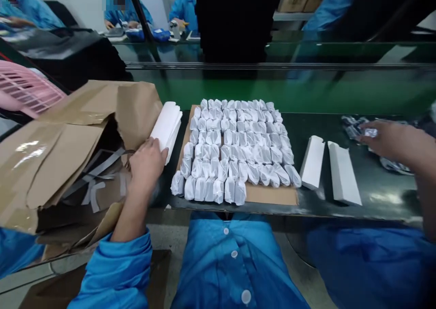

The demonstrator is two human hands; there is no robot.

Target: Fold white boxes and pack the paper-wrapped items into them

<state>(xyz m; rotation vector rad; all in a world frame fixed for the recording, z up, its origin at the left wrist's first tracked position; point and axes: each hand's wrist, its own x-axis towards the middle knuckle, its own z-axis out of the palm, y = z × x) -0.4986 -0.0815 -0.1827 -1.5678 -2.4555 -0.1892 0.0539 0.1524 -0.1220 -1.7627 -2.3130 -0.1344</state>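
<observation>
My left hand [147, 164] is closed around the lower end of a stack of flat white cartons [166, 126], beside a torn brown cardboard box [73, 102]. At the far right, my right hand [388, 141], slightly blurred, pinches a small shiny wrapped item [370, 132]. Below and around it lie dark items in clear plastic [395, 166]. Two narrow white boxes [312, 162] stand left of that hand. Between my hands, rows of small pieces in whitish wrapping [235, 152] cover most of a cardboard sheet [272, 195].
Pale strips [98, 195] hang in the torn box's opening. A pink plastic basket [29, 86] is behind it at left. Beyond the dark table [378, 191] runs a green surface [177, 91] with a black stack [235, 22]. Several people in blue [184, 4] work opposite.
</observation>
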